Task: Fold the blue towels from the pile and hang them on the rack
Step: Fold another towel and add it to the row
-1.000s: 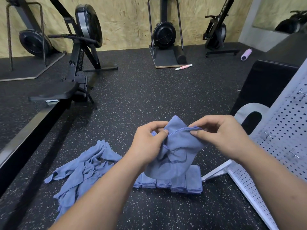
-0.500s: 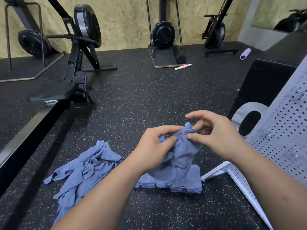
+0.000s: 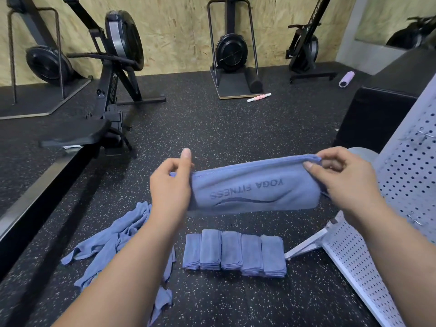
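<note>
Blue towel point(image 3: 254, 187) stretched between hands | left hand point(image 3: 171, 185) pinches one end | right hand point(image 3: 342, 180) pinches other

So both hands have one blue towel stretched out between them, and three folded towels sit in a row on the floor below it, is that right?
Not three: the head view shows five folded towels in the row on the floor. The rest stands: the left hand and the right hand hold one blue towel stretched out between them above that row.
</note>
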